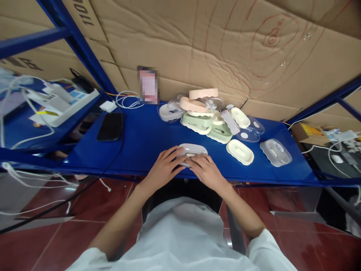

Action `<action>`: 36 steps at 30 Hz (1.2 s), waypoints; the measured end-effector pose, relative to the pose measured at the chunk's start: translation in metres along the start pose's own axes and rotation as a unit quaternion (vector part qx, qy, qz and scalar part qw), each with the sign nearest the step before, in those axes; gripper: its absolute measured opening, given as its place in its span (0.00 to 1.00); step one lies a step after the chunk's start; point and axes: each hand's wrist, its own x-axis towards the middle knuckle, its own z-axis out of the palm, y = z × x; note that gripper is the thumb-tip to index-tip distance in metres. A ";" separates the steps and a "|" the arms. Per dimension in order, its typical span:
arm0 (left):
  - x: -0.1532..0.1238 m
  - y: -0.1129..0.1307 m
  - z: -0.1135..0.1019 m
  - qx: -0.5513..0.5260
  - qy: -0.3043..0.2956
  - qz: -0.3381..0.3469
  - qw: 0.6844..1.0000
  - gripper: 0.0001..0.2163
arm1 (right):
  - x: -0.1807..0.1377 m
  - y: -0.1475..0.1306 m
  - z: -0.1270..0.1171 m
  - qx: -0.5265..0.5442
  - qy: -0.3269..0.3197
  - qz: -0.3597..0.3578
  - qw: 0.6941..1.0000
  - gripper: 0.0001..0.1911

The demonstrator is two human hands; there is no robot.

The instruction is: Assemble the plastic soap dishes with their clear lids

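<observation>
While both hands are resting on it from either side, the grey soap box [191, 151] is lying flat near the front edge of the blue surface [141, 143], straight ahead of the person. The left hand [165, 166] is curling its fingers over the box's left end, and the right hand [207, 171] is spreading over its near right edge; neither grip is closing fully around the box, but both are pressing on it, which looks like a way of steadying it against the surface rather than lifting it. Being held low and flat this way, the box is keeping its top face toward the camera, though the fingers are hiding much of it.

Farther back, a heap of soap boxes [201, 116] in green, cream and pink is sitting against the cardboard wall [225, 45], its pieces leaning on each other. To the right of the hands, a cream tray [240, 151] and a clear lid [275, 152] are lying singly, apart from the grey box, with another clear lid [248, 134] just behind the cream one. A black phone [110, 126] is lying well to the left, with a white cable [126, 99] coiling behind it. Nothing is standing between the hands and the loose pieces at the right; the heap is crowding only the rear of the surface.
</observation>
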 end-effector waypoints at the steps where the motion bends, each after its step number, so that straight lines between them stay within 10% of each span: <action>1: -0.001 -0.002 0.000 -0.003 -0.002 0.001 1.000 0.18 | 0.003 0.005 -0.003 0.018 -0.008 -0.011 1.000 0.19; 8: 0.002 0.000 -0.001 -0.030 0.030 -0.030 0.999 0.14 | 0.070 0.113 -0.052 0.008 0.131 0.167 0.977 0.26; 14: 0.006 -0.004 -0.008 -0.029 0.034 -0.050 0.998 0.13 | 0.123 0.186 -0.056 0.003 0.006 0.205 0.979 0.40; 21: 0.012 -0.011 -0.007 -0.066 0.039 -0.060 0.995 0.12 | 0.057 0.106 -0.054 -0.158 0.242 0.155 0.945 0.22; 27: 0.005 -0.011 -0.009 -0.149 0.034 -0.125 0.980 0.30 | -0.011 -0.006 -0.021 -0.085 0.177 0.088 0.977 0.39; 36: 0.003 -0.012 -0.010 -0.162 -0.011 -0.132 0.978 0.41 | 0.010 0.006 -0.005 0.008 0.045 0.025 0.999 0.21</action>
